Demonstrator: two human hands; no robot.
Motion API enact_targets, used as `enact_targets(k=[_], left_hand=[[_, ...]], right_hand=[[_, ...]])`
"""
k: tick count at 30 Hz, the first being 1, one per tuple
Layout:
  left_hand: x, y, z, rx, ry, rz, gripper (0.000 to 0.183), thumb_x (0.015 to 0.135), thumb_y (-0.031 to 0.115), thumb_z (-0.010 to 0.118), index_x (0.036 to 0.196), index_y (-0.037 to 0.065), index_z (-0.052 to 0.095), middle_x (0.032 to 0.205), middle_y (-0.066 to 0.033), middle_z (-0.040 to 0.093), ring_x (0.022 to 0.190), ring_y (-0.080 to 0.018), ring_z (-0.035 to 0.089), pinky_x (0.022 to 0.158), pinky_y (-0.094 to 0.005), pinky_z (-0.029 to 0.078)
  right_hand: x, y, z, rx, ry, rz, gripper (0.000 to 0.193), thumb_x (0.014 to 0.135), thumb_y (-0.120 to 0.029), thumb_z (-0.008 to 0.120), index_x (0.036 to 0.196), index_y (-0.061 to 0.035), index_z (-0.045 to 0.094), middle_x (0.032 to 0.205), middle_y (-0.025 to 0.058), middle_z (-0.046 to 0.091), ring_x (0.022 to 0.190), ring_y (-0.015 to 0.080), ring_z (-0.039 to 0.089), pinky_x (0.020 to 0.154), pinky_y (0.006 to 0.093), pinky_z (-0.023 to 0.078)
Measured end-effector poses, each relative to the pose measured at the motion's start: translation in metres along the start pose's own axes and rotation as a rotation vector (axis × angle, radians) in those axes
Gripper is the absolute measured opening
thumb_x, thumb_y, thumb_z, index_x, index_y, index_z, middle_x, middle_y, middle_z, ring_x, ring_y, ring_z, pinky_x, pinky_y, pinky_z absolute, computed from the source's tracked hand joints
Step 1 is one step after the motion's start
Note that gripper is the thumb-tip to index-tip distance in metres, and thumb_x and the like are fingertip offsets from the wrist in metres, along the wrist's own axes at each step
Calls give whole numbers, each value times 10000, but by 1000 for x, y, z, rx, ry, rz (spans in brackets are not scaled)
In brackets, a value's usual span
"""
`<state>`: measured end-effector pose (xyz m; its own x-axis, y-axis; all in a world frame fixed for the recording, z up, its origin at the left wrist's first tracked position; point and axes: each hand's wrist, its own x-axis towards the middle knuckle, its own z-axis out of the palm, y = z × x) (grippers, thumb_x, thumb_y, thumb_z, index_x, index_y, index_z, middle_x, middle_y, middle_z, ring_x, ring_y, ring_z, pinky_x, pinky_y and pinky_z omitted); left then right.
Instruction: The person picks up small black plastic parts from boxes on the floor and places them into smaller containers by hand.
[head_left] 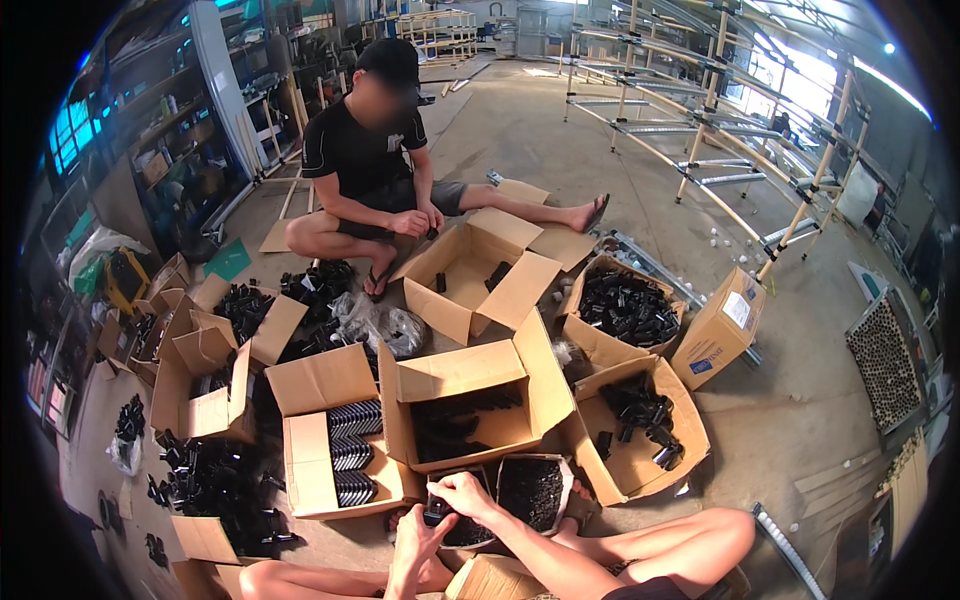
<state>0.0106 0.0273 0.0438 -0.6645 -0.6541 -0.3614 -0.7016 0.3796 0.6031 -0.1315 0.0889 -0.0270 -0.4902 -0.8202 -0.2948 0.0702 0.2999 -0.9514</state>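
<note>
Left hand [419, 532] and right hand [466, 494] are gripping a black part [434, 513].
It is sitting between curled fingers, near a carton [458, 372] edge.

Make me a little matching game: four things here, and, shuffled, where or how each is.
1. Single small black part
2. Flat green sheet
3. Tall brown cardboard carton
4. Rows of black angled parts

A. Bears a white label
B. Inside an open brown cardboard box
C. On the floor, picture-left of the seated co-worker
D. Held in the person's left hand and right hand

Pairs: 1-D, 2-C, 3-A, 4-B
</note>
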Motion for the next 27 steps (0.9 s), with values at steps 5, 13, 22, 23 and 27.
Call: enact_targets(k=[5,13,22,23,27], left_hand=[[11,-24,32,-137,192,81,490,804,340,772,1037,-77,663,785,-212,701,726,-274,708,655,-368,539],[40,-47,63,-726,-67,-106,422,875,258,765,1078,-100,672,892,-102,713,793,-144,684,727,-296,595],[43,-29,51,-1236,163,-120,311,923,250,720,1026,-41,679,881,-59,689,730,-98,640,656,-236,564],[44,-31,51,-1300,141,-105,310,925,243,717,1042,-40,676,892,-61,697,740,-99,646,664,-234,565],[49,-38,61,-1339,66,-144,316,962,265,663,1057,-36,643,903,-90,702,743,-146,689,680,-259,579]], right_hand=[[-1,16,-9,-53,64,82,405,891,-435,690,884,-37,764,686,100,691,650,126,638,599,329,485],[4,92,-33,-347,141,61,333,975,-302,608,884,15,650,799,89,712,675,162,691,605,304,535],[-33,147,35,-1174,-207,-330,414,800,-181,718,1153,-34,559,970,236,622,743,331,699,606,388,575],[-33,147,36,-1122,-138,-436,168,862,-104,555,1017,-52,591,827,235,595,598,338,687,474,410,557],[-23,160,24,-1098,-210,-496,559,698,-192,823,1128,40,552,891,232,638,727,336,688,614,390,573]])
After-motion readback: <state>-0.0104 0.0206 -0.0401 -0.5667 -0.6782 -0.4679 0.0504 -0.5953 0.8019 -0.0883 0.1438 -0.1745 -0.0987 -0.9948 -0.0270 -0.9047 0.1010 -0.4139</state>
